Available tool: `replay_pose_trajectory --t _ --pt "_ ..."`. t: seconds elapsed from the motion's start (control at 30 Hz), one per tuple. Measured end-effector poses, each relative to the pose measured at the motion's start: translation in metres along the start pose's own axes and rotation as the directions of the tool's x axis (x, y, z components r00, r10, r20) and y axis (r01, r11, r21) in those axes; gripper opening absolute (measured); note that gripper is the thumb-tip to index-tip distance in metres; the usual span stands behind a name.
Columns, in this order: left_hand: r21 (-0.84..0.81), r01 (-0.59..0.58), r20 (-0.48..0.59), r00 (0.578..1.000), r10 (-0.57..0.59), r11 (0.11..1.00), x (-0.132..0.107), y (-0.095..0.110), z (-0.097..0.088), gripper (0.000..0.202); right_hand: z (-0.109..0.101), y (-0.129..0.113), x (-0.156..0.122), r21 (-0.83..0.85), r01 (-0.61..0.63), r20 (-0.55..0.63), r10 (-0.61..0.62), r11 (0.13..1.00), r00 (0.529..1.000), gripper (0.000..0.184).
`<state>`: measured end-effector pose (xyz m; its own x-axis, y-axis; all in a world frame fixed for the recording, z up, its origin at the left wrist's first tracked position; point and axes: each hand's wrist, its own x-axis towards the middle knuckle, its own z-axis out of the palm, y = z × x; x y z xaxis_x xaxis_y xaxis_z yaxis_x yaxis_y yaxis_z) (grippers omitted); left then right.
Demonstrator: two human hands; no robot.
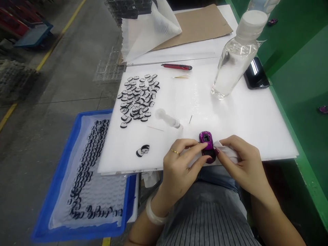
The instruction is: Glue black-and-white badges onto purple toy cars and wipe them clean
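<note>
Close to the table's front edge, my left hand [183, 167] grips a small purple toy car [206, 140] with a black rear between thumb and fingers. A crumpled white cloth or tissue [229, 152] is pinched in my right hand [242, 162], and it touches the car's right side. Beyond the car lie a thin stick [190, 119] and a small clear bottle with a thin needle-like tip [167, 119]. A few black-rimmed clear pieces [142, 150] rest to the left of my left hand.
A pile of black-rimmed pieces [138, 99] covers the table's left. Farther back are a red cutter knife [176, 66], cotton swabs [181, 77], a tall clear bottle [230, 65], a phone [256, 73] and cardboard [197, 25]. A blue tray [57, 177] holding rows of pieces stands lower left.
</note>
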<state>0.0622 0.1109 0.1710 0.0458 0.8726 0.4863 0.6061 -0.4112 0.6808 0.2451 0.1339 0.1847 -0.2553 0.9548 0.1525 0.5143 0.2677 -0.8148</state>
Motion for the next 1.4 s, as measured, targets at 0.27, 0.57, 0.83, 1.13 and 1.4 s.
replay_pose_trajectory --t 0.27,0.57,0.83,1.13,1.4 --pt "0.006 -0.020 0.003 1.000 0.020 1.000 -0.002 -0.003 0.001 0.025 0.003 0.003 -0.001 -0.045 0.087 -0.022 -0.088 0.995 0.996 0.004" --pt "-0.024 -0.021 -0.017 1.000 0.021 0.999 -0.002 -0.006 0.004 0.023 0.011 0.005 -0.005 -0.113 0.135 -0.091 -0.146 0.984 0.985 0.006" --pt "-0.008 0.005 -0.014 1.000 -0.005 1.000 -0.001 -0.004 0.004 0.021 0.011 0.004 -0.005 -0.112 0.136 -0.080 -0.145 0.984 0.986 0.008" --pt "-0.004 0.059 0.142 0.988 -0.057 0.998 0.005 -0.002 -0.005 0.031 0.008 0.009 -0.002 -0.146 0.213 -0.070 -0.225 0.966 0.972 0.010" --pt "0.116 0.038 0.266 0.962 -0.068 0.993 0.009 0.001 -0.003 0.055 0.004 0.020 -0.002 -0.411 0.465 -0.139 -0.558 0.784 0.818 0.021"
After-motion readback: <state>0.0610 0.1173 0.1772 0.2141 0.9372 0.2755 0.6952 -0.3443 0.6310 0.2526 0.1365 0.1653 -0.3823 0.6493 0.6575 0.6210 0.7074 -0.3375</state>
